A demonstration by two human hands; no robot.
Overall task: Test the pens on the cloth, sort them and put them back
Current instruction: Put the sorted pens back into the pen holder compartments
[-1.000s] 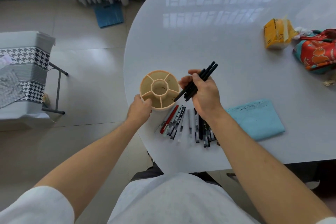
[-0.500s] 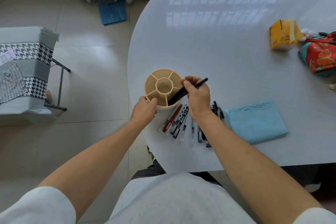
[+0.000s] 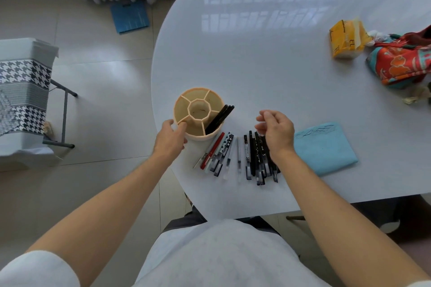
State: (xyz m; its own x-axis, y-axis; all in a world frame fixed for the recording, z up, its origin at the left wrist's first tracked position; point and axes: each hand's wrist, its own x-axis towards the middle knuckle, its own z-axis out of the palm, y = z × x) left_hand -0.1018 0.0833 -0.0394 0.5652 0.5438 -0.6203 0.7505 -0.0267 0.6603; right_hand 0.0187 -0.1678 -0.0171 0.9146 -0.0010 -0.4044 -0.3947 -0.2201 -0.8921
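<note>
Pens [image 3: 253, 156] lying in two loose groups on the surface [image 3: 268, 58], just in front of the pen holder [image 3: 198, 115]; three black pens [image 3: 219, 119] already standing tilted in the holder's front-right compartment. Left hand [image 3: 171, 138] gripping the holder's near-left rim, fingers curled over the edge, steadying it. Right hand [image 3: 276, 131] hovering empty to the right of the holder, above the darker pen group, fingers loosely bent, nothing held. Red-bodied pen [image 3: 213, 150] and pale-bodied ones in the group nearest the holder; black and patterned ones in the group further right. Blue cloth [image 3: 324, 147] flat, well to the right of the holder, faint pen marks near its far edge. Beyond that, far right of the holder: yellow packet [image 3: 345, 38] and patterned red bag [image 3: 401, 60].

Step judged: returning sorted pens, one compartment filled. Next move probably calls for gathering another like group from the surface in a bundle, aligned tips-down, into a separate compartment, with holder kept steady.
</note>
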